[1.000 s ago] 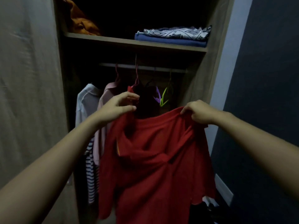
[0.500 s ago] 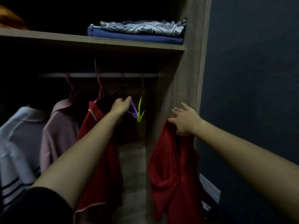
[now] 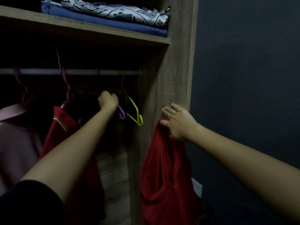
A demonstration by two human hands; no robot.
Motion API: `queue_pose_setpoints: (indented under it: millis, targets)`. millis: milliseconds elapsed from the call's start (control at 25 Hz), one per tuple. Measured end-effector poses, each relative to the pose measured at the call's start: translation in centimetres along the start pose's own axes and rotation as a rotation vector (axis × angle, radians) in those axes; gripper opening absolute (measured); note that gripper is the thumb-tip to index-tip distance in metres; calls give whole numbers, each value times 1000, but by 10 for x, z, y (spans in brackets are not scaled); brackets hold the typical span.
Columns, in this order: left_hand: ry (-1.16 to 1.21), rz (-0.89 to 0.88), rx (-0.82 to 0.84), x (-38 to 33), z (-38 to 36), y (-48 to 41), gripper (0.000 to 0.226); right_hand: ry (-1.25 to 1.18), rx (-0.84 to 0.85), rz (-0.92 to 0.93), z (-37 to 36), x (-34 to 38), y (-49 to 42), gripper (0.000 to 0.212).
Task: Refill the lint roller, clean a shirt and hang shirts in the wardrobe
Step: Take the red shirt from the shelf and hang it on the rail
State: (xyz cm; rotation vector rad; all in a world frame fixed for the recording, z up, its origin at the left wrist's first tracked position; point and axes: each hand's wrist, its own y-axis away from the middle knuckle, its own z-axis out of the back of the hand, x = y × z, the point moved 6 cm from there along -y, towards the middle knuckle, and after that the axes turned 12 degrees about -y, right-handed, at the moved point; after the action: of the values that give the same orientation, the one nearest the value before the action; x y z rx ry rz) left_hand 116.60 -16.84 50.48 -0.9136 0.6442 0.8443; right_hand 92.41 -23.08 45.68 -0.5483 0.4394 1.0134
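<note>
While the left hand curls in a fist round the top of a purple hanger below the rail, the right hand pinches the red shirt under its thumb, fingers straight. The shirt hangs bunched from that pinch, outside the wardrobe, in front of the side panel. Green hanger bare on the rail, just right of the left hand. Left forearm crosses a second red garment on a pink hanger; mauve shirt further left. Shelf above: folded blue cloth, patterned cloth on top. Dark wall to the right.
</note>
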Motion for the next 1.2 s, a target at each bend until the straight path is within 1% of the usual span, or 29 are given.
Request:
queue_pose_setpoints:
  millis: [120,200,240,320,400,440,520,600,640,720,840,920,1000,1040,1080,1120,1200]
  targets:
    - [53,-59,-5,-1,16,14,38,-12,6,-5,1,0,1,61]
    - [94,-125,-8,-2,27,31,46,-9,16,-17,0,0,1,60]
    - [76,-158,-37,1,35,44,50,-21,21,-19,-1,0,1,59]
    - [28,-246,-122,9,52,85,52,-63,3,-6,1,1,2,57]
    - [-29,-328,-176,25,66,140,56,-133,-65,30,8,4,4,55]
    - [-95,-331,-189,37,73,166,59,-169,-100,38,13,5,5,55]
    - [-252,-261,-205,67,88,203,62,-247,-128,20,17,5,6,57]
    - [-326,-156,-267,94,112,227,53,-381,-75,-5,17,8,8,65]
    - [-338,-147,-306,107,128,239,47,-474,-40,-6,16,16,12,68]
    - [-298,-257,-350,122,151,255,40,-686,-16,-40,10,25,15,70]
    - [-358,-368,-370,150,185,293,30,-1001,-27,-27,5,49,27,66]
    - [-440,-478,-381,162,202,319,36,-1216,-73,-25,8,55,36,58]
    - [-484,-570,-381,167,211,336,53,-1357,-79,-40,15,53,49,56]
    - [-493,-608,-376,166,211,341,59,-1353,-49,-16,19,55,54,58]
    - [-501,-649,-369,161,207,345,62,-1288,-17,33,27,60,61,60]
    - [-508,-702,-359,150,200,347,62,-1212,10,110,37,69,68,63]
    - [-518,-793,-338,125,178,351,57,-1107,13,284,66,91,86,67]
